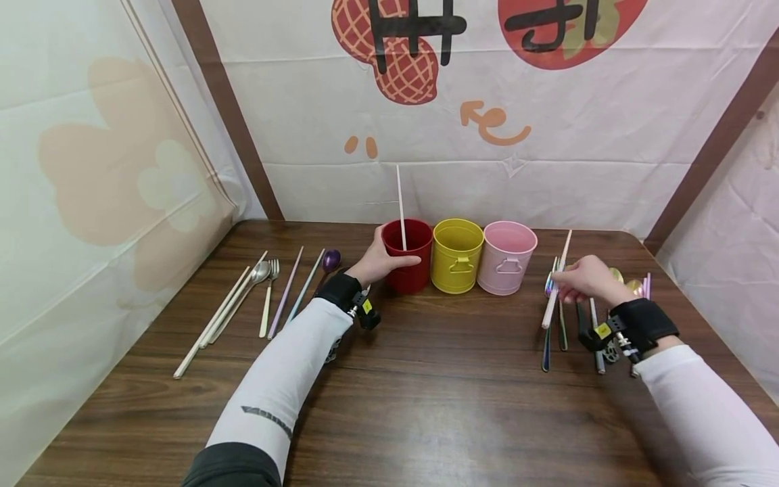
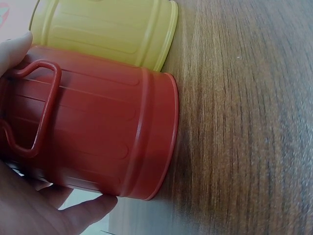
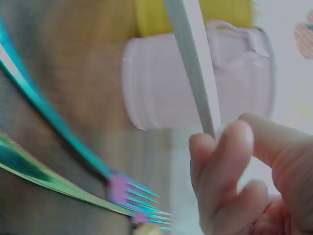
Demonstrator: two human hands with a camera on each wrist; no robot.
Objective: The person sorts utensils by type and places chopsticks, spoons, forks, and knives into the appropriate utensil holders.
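My left hand grips the small red bucket by its side, thumb across the front and fingers behind. A pale chopstick stands in that bucket and leans against its rim. In the left wrist view the red handle lies between thumb and fingers. Over at the right, my right hand pinches another pale chopstick between thumb and fingertips. This chopstick slants above two iridescent forks, a blue-green fork and a greenish fork.
A yellow bucket and a pink bucket line up right of the red one. Chopsticks, a silver spoon, a fork and a purple spoon lie left. More cutlery lies under the right wrist.
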